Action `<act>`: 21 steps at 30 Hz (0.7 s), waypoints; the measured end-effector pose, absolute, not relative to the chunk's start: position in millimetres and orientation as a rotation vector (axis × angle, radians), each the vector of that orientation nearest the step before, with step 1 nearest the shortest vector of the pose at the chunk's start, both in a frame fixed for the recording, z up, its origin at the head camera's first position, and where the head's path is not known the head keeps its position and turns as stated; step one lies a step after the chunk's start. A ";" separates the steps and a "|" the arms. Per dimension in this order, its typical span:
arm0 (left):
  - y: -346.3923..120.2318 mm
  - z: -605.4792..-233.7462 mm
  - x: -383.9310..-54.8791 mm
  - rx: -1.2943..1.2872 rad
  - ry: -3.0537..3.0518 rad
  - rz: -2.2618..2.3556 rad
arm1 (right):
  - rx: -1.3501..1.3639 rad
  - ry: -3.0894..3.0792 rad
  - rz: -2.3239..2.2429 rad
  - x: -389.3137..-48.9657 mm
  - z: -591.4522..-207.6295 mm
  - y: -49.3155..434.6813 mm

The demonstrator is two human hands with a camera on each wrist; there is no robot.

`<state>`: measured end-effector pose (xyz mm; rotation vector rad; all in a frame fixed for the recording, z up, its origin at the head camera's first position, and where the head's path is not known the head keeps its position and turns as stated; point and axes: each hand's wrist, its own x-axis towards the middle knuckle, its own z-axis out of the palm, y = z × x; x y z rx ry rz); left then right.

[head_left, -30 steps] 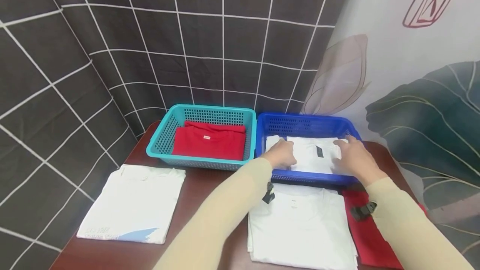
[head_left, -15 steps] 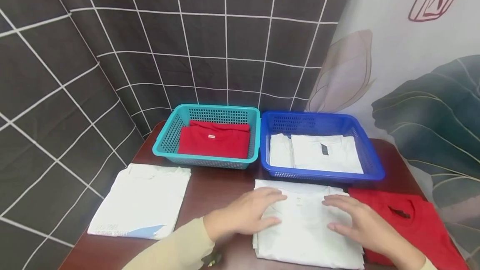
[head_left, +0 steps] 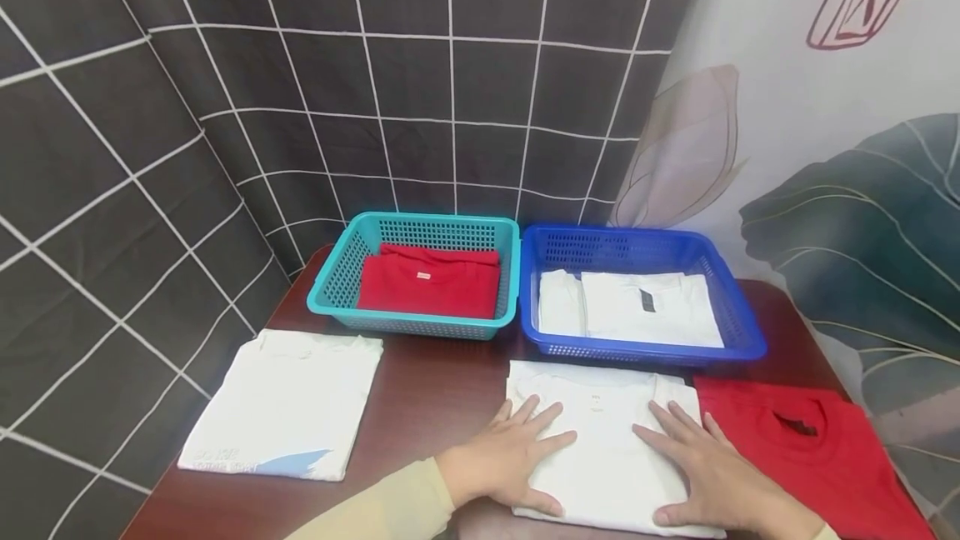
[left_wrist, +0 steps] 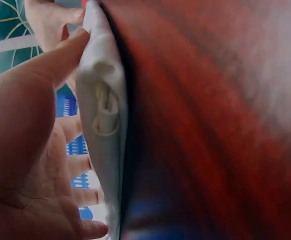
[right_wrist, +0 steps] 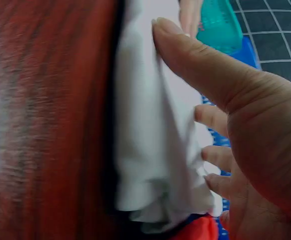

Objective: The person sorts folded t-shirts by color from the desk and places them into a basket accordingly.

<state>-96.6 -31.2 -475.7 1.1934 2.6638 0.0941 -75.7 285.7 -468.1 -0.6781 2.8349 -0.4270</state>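
Observation:
A stack of folded white T-shirts (head_left: 600, 457) lies on the table in front of the blue basket. My left hand (head_left: 513, 452) rests on the stack's left side, fingers spread. On the right side my right hand (head_left: 705, 473) touches the top with its fingers spread as well. Both wrist views show the thumbs and fingertips on the upper cloth, with the layered folded edge (left_wrist: 103, 100) below the left thumb. In the right wrist view, folds of white cloth (right_wrist: 145, 125) show under the right thumb. Neither hand grips the cloth.
A blue basket (head_left: 645, 352) holds folded white garments (head_left: 652, 315). Left of it, a teal basket (head_left: 420, 323) contains folded red garments (head_left: 431, 286). One white T-shirt with a blue print (head_left: 281, 407) lies at left; a red T-shirt (head_left: 817, 457) lies at right.
Both hands have left the white garment in the blue basket and come back toward the front edge. They now rest on the white stack, having hovered over it half a second ago.

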 end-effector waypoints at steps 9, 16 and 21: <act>-37.8 -472.3 -95.1 1.081 2.632 0.152 | -0.703 2.811 -0.341 -77.6 -476.4 271.2; -61.6 -474.3 -99.0 1.037 2.613 0.232 | -0.678 2.815 -0.293 -78.9 -478.2 244.1; -84.6 -474.4 -102.6 1.000 2.594 0.286 | -0.638 2.802 -0.308 -78.8 -478.1 219.6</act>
